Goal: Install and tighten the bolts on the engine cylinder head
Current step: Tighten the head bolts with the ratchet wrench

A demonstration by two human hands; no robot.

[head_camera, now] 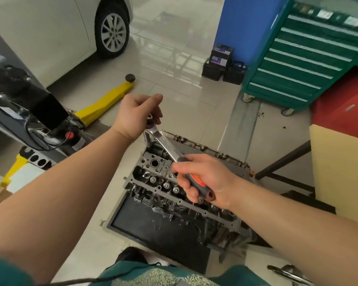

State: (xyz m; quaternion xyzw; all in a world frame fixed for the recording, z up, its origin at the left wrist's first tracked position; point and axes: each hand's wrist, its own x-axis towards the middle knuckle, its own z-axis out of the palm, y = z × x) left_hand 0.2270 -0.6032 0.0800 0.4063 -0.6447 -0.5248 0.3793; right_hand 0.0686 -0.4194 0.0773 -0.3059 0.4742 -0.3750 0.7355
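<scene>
A grey engine cylinder head lies on a black tray on the floor below me. A chrome ratchet wrench with a socket extension stands over the head's far left corner. My left hand grips the ratchet's head from above. My right hand grips its grey and orange handle. Several shiny bolt heads show in a row along the cylinder head.
A yellow floor jack lies to the left by a white car. A green drawer cabinet stands at the right, with car batteries beside a blue pillar. A red and cream bench is at the far right.
</scene>
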